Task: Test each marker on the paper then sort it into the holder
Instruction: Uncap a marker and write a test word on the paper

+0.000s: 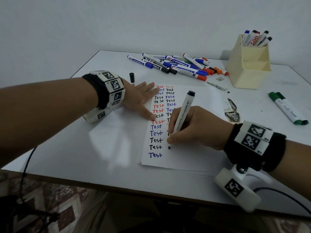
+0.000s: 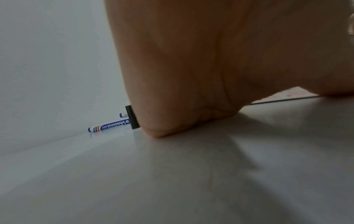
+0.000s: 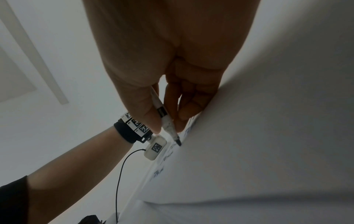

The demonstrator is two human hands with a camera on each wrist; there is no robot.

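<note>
Right hand (image 1: 193,126) tilts marker (image 1: 183,113) onto paper (image 1: 193,158); left hand (image 1: 141,98) lies flat.

Wall: a plain pale grey-white wall (image 1: 151,22) fills the upper half of the head view, unmarked and evenly lit.
Table: a white table (image 1: 84,157) with a smooth, slightly glossy top runs from the centre to the right edge of the frame; its far left corner sits at upper centre, close against the wall.
Table surface: dark scuffed patches (image 1: 233,113) show right of centre.
Floor: a patterned brown and cream floor (image 1: 50,207) appears in the lower left.
Light: dim and soft, with faint shadows on the tabletop.
</note>
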